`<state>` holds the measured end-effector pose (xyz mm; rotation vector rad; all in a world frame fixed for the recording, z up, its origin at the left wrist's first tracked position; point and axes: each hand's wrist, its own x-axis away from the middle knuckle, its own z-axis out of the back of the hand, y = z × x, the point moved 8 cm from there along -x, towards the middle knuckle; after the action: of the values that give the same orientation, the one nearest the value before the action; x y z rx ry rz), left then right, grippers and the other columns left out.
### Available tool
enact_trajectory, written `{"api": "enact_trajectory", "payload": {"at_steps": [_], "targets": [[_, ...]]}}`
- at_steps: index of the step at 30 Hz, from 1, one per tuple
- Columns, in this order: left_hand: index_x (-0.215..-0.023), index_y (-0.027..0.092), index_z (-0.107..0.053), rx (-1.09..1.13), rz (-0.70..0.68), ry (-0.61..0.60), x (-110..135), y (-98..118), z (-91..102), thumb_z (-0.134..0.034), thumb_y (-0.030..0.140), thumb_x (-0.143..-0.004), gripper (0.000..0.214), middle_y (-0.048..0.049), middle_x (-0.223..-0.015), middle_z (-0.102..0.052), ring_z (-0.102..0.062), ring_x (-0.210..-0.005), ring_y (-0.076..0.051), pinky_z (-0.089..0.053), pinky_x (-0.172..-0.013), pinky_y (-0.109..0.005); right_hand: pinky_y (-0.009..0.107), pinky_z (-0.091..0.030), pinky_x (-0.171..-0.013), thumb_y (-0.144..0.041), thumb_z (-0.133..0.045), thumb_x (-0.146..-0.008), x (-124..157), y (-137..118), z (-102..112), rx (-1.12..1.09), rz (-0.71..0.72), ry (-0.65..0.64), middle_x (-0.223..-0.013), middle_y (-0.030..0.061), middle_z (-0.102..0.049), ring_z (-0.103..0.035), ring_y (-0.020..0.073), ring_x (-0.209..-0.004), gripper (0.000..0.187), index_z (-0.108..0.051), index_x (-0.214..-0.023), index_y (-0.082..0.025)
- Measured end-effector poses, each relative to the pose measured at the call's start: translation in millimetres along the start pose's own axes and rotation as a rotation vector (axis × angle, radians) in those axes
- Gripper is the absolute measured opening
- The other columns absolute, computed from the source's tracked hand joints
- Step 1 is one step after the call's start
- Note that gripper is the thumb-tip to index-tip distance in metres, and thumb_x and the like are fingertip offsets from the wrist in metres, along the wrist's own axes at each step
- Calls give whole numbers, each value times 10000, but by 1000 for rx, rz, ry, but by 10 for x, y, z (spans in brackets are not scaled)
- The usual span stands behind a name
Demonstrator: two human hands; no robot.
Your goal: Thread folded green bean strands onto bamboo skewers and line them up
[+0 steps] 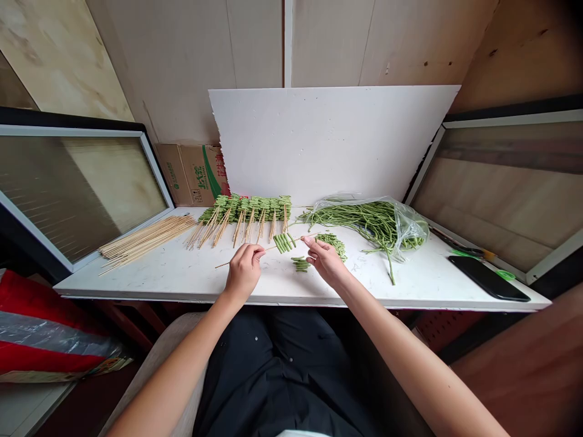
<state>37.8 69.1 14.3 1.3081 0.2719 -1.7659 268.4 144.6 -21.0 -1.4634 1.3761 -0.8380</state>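
Light in here is soft and even, kind of flat daylight, nothing harsh. The white tabletop [182, 273] is bright and the foam board [328, 139] behind it is close to washed out. Only faint, fuzzy shadows sit under the left hand [243, 267] and right hand [324, 260]. The plastic bag [405, 227] has small glints, and the glass panels [77, 188] give dull reflections. The black phone [489, 279] shows a slight sheen. Middle is crisp, even the thin skewer [268, 248]. Edges bow outward, forearms look stretched, lower corners go dim.
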Motion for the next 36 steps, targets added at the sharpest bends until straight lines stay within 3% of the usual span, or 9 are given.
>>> {"api": "enact_trajectory", "payload": {"at_steps": [6,16,22,24,27,29,32,36], "targets": [[-978,216,-659,58,13,-38,21,113,-65,-528,139,-1028,160,-55,-912,-701,-691,-840,-201,-562,-766,-319,257,-372,-532,-498,-946,-661,63,62,-85,14,35,3,-1003,46,-700,-473,103,-690,378,-761,-781,-191],[-888,208,-654,135,126,-40,62,39,-131,-569,33,-917,197,-38,-886,-697,-696,-791,-184,-563,-714,-296,254,-355,-541,-561,-925,-689,146,224,-142,38,68,76,-814,26,-636,-435,113,-666,430,-747,-775,-179],[-881,207,-666,140,172,-31,38,21,-113,-596,48,-904,175,-36,-894,-704,-695,-780,-179,-559,-716,-295,260,-333,-532,-552,-905,-714,182,91,-193,24,106,81,-692,-27,-487,-371,109,-624,406,-756,-817,-189],[-877,206,-671,117,184,-20,15,-35,-76,-606,63,-901,159,-38,-889,-707,-690,-770,-181,-556,-714,-300,260,-335,-523,-573,-865,-743,112,-12,-94,-13,117,93,-655,-56,-390,-330,111,-592,413,-773,-910,-207],[-873,200,-677,81,202,-10,-17,-173,-20,-615,82,-895,135,-41,-882,-712,-684,-763,-184,-554,-720,-305,264,-344,-518,-596,-749,-802,-54,-217,291,17,184,187,-633,-72,-339,-302,118,-557,452,-773,-1048,-218],[-875,195,-683,63,216,-5,-27,-274,9,-618,93,-890,122,-42,-882,-715,-683,-761,-184,-550,-714,-302,273,-342,-524,-566,-690,-822,-158,-355,627,244,239,280,-647,-41,-452,-353,129,-567,441,-771,-1044,-194],[-875,194,-690,52,242,-11,-21,-395,18,-620,108,-884,112,-43,-878,-719,-682,-757,-185,-545,-704,-301,297,-356,-581,-458,-688,-815,-256,-503,975,836,320,359,-663,18,-580,-459,162,-616,322,-779,-904,-163],[-867,193,-693,64,268,-48,9,-465,-32,-616,115,-876,110,-46,-883,-722,-691,-765,-190,-552,-721,-312,295,-399,-639,-359,-744,-782,-340,-293,1040,1312,222,126,-780,72,-735,-609,211,-715,200,-797,-862,-183]]}}
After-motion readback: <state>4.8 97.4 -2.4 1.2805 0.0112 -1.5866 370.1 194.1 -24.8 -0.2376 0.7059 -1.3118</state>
